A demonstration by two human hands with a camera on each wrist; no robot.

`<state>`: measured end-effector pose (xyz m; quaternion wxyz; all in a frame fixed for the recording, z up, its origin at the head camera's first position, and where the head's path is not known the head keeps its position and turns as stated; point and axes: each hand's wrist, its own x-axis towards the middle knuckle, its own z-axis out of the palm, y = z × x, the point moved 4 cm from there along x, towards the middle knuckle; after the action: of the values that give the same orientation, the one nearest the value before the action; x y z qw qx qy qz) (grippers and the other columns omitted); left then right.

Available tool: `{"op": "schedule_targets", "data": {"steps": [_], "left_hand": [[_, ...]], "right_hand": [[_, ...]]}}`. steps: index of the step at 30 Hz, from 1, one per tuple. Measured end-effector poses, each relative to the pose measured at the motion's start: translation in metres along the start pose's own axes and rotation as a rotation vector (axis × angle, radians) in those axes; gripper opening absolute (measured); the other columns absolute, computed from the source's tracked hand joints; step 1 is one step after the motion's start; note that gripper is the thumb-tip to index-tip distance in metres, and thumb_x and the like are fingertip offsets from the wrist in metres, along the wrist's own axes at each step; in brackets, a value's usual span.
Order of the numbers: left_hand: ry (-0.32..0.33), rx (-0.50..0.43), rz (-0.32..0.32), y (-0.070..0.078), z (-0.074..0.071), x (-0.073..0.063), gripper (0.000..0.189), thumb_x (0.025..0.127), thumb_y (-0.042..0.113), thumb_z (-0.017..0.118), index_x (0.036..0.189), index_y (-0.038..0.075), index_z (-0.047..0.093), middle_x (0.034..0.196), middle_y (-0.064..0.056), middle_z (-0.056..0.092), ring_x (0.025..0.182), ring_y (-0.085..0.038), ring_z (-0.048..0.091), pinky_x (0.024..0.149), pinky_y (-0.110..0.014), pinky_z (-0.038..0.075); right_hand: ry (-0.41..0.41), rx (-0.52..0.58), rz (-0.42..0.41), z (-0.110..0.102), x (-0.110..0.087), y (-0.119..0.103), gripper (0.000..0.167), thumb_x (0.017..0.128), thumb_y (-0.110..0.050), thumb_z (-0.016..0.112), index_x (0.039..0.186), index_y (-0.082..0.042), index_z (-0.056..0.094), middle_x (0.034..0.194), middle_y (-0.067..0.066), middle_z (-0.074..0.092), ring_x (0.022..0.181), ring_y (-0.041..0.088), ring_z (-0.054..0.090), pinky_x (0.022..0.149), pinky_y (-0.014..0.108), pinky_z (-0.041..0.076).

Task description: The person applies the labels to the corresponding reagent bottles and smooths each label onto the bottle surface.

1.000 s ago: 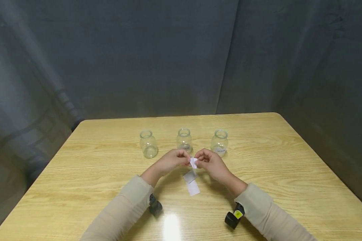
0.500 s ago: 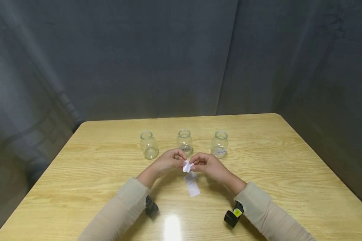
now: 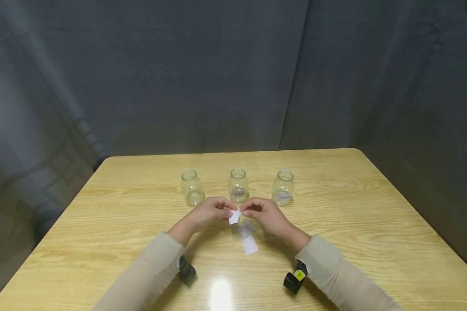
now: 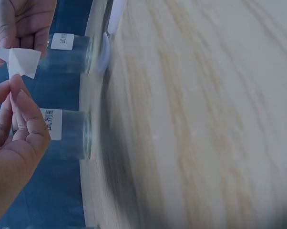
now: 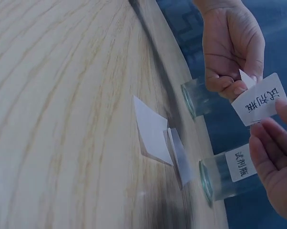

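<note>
Both hands meet over the table in front of the jars, around a small white paper label (image 3: 234,217). My left hand (image 3: 209,211) pinches it between thumb and fingers. My right hand (image 3: 267,214) pinches its other side with the fingertips. Handwritten characters show on the label (image 5: 260,101) in the right wrist view, and a corner of paper stands up beside the left fingers. Two more white pieces of paper lie just below the hands, an upper piece (image 3: 246,229) overlapping a lower piece (image 3: 250,245).
Behind the hands, three glass jars stand in a row. The middle jar (image 3: 238,183) and right jar (image 3: 283,185) bear written labels; no label shows on the left jar (image 3: 192,186). Dark curtains (image 3: 202,77) hang beyond the wooden table (image 3: 124,203).
Both hands have shifted left and slightly nearer me with the label. The label has turned between the fingers. Jars and loose papers stay in place.
</note>
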<state>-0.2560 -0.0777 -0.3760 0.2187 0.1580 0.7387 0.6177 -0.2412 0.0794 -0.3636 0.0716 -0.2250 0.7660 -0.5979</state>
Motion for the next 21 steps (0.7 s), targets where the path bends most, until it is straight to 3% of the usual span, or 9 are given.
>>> {"op": "schedule_targets", "data": {"steps": [7,21], "left_hand": [[0.010,0.005,-0.048,-0.004,-0.009,-0.007,0.023,0.080,0.001,0.055,0.100,-0.009,0.053,0.080,-0.006,0.054,0.074,-0.014,0.053,0.078,-0.039,0.045],[0.018,0.028,-0.068,-0.009,-0.021,-0.016,0.022,0.078,-0.002,0.055,0.098,-0.012,0.051,0.079,-0.007,0.054,0.072,-0.013,0.053,0.076,-0.039,0.046]], "right_hand": [[0.003,0.019,-0.006,0.006,0.004,-0.001,0.011,0.081,-0.003,0.056,0.089,0.005,0.059,0.088,0.010,0.060,0.083,0.017,0.055,0.075,0.030,0.045],[0.012,0.006,0.035,0.013,0.014,0.000,0.008,0.081,0.001,0.055,0.088,0.003,0.056,0.084,0.007,0.058,0.075,0.015,0.052,0.069,0.031,0.045]]}}
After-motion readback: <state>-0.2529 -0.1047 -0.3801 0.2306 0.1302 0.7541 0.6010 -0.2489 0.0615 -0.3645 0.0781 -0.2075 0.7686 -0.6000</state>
